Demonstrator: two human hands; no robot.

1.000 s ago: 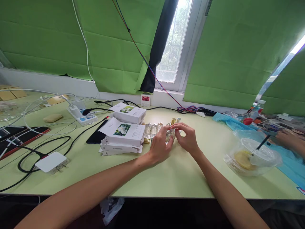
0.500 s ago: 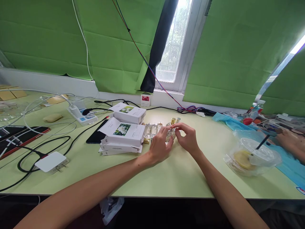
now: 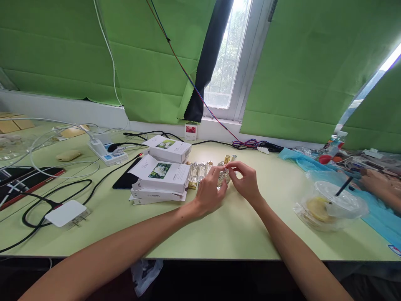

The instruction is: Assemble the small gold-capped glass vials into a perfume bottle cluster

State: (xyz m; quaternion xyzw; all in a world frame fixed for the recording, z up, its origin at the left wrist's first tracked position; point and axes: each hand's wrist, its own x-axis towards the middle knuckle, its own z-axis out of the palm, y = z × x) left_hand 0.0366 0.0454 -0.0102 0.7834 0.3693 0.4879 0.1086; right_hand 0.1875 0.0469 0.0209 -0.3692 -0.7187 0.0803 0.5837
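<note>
My left hand (image 3: 210,189) is closed around a small clear glass bottle (image 3: 221,180), mostly hidden by the fingers. Thumb and forefinger of my right hand (image 3: 245,180) are pinched together at the bottle's top, touching my left fingertips. What sits in that pinch is too small to make out. Just left of my hands lies a row of several slim glass bottles (image 3: 194,170) with gold-coloured fittings. Behind my fingers stand a gold cap (image 3: 227,159) and a silvery cap (image 3: 233,158). White cartons with a flower picture (image 3: 166,174) are stacked to the left.
A dark phone (image 3: 123,177) lies partly under the cartons. Power strip (image 3: 108,152), white charger (image 3: 67,214) and loose cables spread over the left side. At right are a bagged drink cup with a straw (image 3: 328,205), a blue plastic sheet (image 3: 376,225) and another person's hand (image 3: 377,182).
My hands hold nearly the same pose at the bottle, with only a slight shift of the fingers. The whole view has moved very slightly.
</note>
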